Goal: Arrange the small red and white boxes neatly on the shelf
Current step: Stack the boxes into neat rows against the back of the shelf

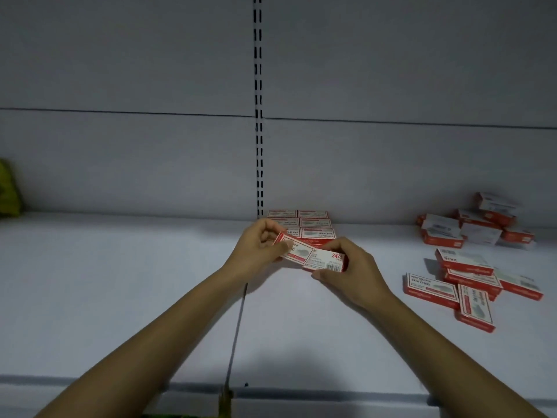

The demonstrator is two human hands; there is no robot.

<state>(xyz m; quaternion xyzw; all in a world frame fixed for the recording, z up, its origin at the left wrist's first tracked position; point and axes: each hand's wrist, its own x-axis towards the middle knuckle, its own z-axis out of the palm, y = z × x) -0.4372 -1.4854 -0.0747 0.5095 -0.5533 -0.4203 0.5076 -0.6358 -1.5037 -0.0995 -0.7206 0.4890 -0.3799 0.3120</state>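
red-white boxes point(297, 252) point(327, 261) in both hands point(259, 251) point(355, 270)

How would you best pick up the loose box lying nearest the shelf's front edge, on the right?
Pinch the nearest loose box across its two long red sides, from above: it lies flat, label up, near end free, far end seemingly against a neighbouring box.
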